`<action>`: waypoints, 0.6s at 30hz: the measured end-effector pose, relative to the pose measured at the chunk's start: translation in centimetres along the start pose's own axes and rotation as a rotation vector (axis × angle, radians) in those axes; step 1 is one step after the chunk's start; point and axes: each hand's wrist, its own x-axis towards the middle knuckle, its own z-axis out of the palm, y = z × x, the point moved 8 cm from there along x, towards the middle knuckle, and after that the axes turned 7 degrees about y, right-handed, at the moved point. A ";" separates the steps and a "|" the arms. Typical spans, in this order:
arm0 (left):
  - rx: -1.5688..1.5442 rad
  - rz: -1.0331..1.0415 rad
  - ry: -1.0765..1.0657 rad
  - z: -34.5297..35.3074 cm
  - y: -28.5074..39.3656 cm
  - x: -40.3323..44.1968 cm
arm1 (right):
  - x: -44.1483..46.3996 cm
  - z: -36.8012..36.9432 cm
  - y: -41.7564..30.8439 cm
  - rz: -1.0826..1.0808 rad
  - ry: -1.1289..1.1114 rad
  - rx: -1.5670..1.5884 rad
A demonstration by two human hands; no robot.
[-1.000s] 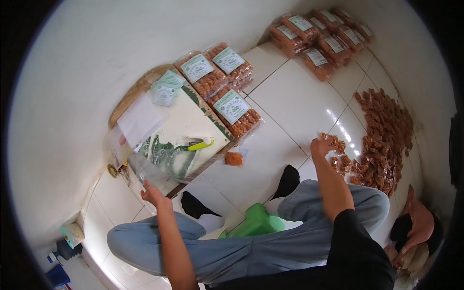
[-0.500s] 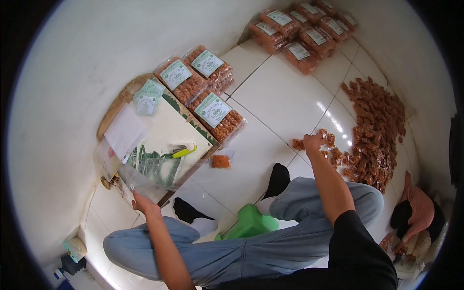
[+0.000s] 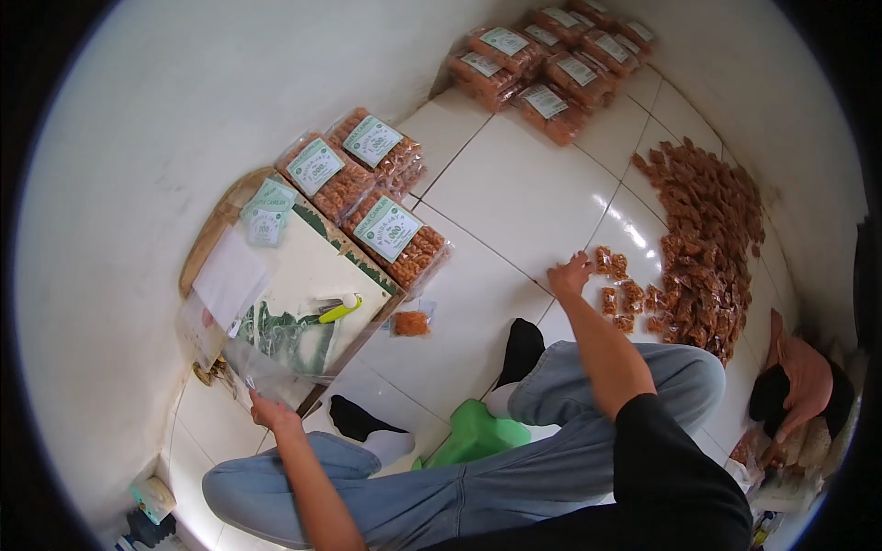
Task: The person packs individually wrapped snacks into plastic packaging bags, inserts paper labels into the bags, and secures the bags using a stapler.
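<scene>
My left hand [image 3: 273, 410] is closed on the edge of a clear plastic bag [image 3: 262, 363], which lies against the near corner of a board-topped table [image 3: 317, 262]. Over the floor tiles, my right hand [image 3: 571, 274] has its fingers curled downward; whatever they may hold is hidden beneath them. Just right of it lie several small clear packets of orange-brown snack [image 3: 631, 296]. Behind those spreads a big heap of the same packets [image 3: 707, 253]. One flat orange packet [image 3: 411, 323] rests alone on the floor beside the table.
Large labelled snack packs [image 3: 401, 243] stand along the table's far side. More packs [image 3: 565, 83] are stacked by the back wall. On the table are a yellow-green cutter [image 3: 342, 309], printed labels [image 3: 268, 211] and white sheets [image 3: 230, 266]. A green stool [image 3: 478, 433] sits between my legs.
My right hand has moved slightly left, away from the small packets. The packet left of it is no longer visible. My left hand stays on the bag; the view has shifted a little.
</scene>
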 end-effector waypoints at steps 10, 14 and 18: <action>-0.003 -0.019 0.027 -0.8 0.4 1.1 | 5.8 -3.2 4.5 0.119 -0.191 -0.138; 0.008 -0.003 0.010 -0.6 1.1 0.4 | -1.6 -4.1 -4.6 -0.586 -0.549 -0.205; -0.142 -0.045 -0.076 0.4 1.1 0.1 | -4.2 -6.2 -7.5 -0.847 -0.443 -0.015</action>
